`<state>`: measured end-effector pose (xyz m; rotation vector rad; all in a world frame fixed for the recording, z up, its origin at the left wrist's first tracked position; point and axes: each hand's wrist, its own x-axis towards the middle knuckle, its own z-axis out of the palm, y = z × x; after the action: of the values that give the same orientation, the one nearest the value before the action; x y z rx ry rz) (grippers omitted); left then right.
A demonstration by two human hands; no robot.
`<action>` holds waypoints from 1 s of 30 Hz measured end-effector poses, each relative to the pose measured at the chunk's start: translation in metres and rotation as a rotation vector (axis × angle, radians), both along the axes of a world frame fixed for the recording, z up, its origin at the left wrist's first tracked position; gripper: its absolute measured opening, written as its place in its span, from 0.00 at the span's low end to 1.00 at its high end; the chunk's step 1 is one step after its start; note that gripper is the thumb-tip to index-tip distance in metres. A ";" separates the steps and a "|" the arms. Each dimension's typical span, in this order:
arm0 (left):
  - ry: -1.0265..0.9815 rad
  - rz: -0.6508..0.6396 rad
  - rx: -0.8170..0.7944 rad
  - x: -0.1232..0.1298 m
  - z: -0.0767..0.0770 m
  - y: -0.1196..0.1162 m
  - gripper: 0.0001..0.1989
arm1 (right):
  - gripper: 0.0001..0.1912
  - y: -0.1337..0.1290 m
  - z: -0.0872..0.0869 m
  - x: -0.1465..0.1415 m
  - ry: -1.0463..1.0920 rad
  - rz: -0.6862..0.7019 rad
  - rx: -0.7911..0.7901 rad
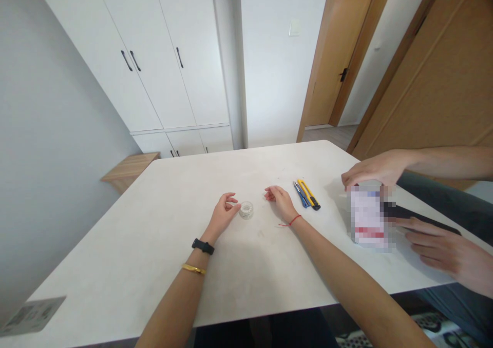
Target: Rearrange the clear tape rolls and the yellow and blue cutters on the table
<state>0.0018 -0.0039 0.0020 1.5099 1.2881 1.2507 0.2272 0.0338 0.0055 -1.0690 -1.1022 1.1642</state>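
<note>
My left hand (223,215) rests on the white table (127,245), its fingers loosely bent and apart, holding nothing. Its thumb tip lies at the left edge of a small clear roll of tape (246,210); whether they touch is hard to tell. To the right of the roll, my right hand (281,202) has its thumb and fingers drawn together just over the tabletop. Whatever is between those fingertips is too small to name. Beyond my right hand lie two utility knives side by side, a blue one (301,195) and a yellow one (308,194).
At the right, another person's hands (379,167) are around a blurred white and red item (367,214), beside a dark flat object (419,217). A printed label (33,314) is at the table's near left corner. White cabinets (185,91) stand behind the table.
</note>
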 end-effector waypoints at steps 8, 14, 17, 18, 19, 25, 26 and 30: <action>-0.027 0.002 -0.006 -0.001 -0.002 0.000 0.33 | 0.22 0.000 -0.001 0.000 -0.003 0.002 0.008; 0.052 -0.078 0.005 0.003 0.001 -0.007 0.38 | 0.22 -0.001 0.000 0.002 -0.012 0.008 0.007; 0.100 -0.096 0.008 0.005 0.002 -0.009 0.39 | 0.23 -0.002 0.000 0.002 -0.017 0.008 0.005; 0.109 -0.099 0.005 0.005 0.002 -0.009 0.40 | 0.23 -0.002 0.001 0.002 -0.019 0.007 0.005; 0.116 -0.101 -0.001 0.005 0.002 -0.009 0.40 | 0.23 -0.002 0.001 0.002 -0.021 0.007 0.004; 0.147 -0.116 -0.012 0.004 0.004 -0.010 0.41 | 0.24 -0.002 0.002 0.002 -0.034 0.002 0.005; 0.158 -0.120 -0.009 0.004 0.004 -0.010 0.42 | 0.24 -0.002 0.002 0.002 -0.037 0.002 0.006; 0.245 -0.130 0.022 0.004 0.006 -0.014 0.45 | 0.24 -0.004 0.002 0.001 -0.050 0.004 0.011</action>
<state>0.0062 -0.0180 0.0081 1.7754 1.3091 1.0237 0.2285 0.0302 0.0076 -1.0924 -1.1489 1.1387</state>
